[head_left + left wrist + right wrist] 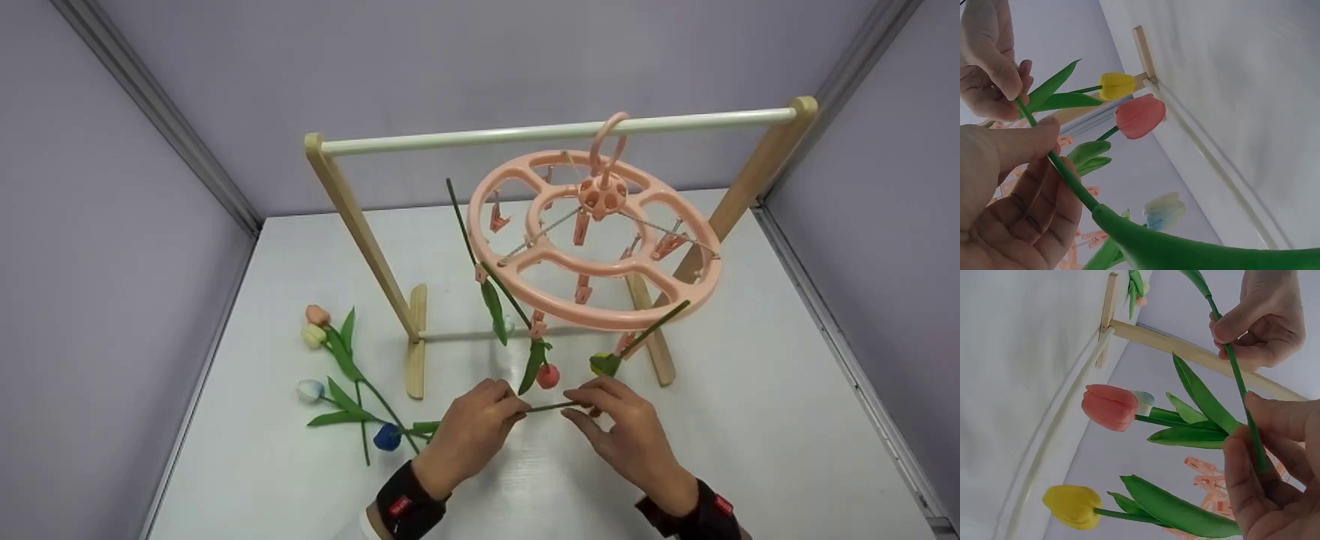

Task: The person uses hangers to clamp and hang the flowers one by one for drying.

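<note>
Head view: a white desk (750,420) carries a wooden rack (360,225) with a pale crossbar at the upper centre of the frame. A pink round clip hanger (600,247) hangs from that bar by its hook. It holds three artificial tulips, clipped along its near rim with heads down: a red tulip (547,375) at centre, a yellow tulip (600,364) just right of it, and a third whose head is mostly hidden behind leaves. At lower centre, the left hand (472,435) and the right hand (630,439) pinch the two ends of a green stem (551,407), held roughly level just below the hanging heads and above the desk. At lower left, loose tulips (337,375) lie on the desk, with peach, cream, pale blue and dark blue heads.

Left wrist view: the left hand (1010,197) fills the lower left; its thumb and curled fingers (1050,202) grip the green stem (1067,174). The right hand (988,62) pinches the same stem at upper left. The yellow tulip (1116,85) and red tulip (1140,116) sit at centre, a pale blue head (1163,211) below them.

Right wrist view: the right hand (1275,467) at lower right pinches the stem (1241,388) between thumb and fingers (1241,484); the left hand (1264,320) grips it at upper right. The red tulip (1109,406) is mid-left, the yellow tulip (1072,506) lower left.
</note>
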